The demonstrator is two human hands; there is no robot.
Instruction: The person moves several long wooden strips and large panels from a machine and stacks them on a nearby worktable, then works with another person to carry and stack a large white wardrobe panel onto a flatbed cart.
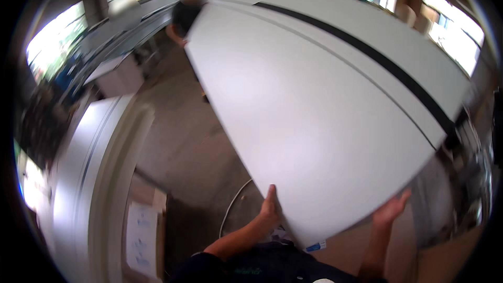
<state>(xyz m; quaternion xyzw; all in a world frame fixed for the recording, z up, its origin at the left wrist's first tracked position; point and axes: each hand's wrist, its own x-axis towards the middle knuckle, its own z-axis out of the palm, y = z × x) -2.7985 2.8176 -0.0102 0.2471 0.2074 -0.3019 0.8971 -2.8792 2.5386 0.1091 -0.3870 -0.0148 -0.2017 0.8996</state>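
The large white panel (314, 105) looks stiff, smooth and unwieldy; the left hand (271, 207) and right hand (390, 210) clamp its near edge, while a co-worker (184, 15) takes the far end.

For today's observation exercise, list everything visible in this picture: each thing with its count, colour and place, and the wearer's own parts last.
Large flat panel: one, white, centre, carried.
Second panel: one, white, behind it, past a dark gap.
Stacked panels: several, white, left.
Floor: grey-brown concrete.
Cable: one, pale, on floor.
Co-worker: one, dark shirt, at panel's far end.
Windows: several, bright, along walls.
Left hand: on panel's near edge.
Right hand: on panel's near edge.
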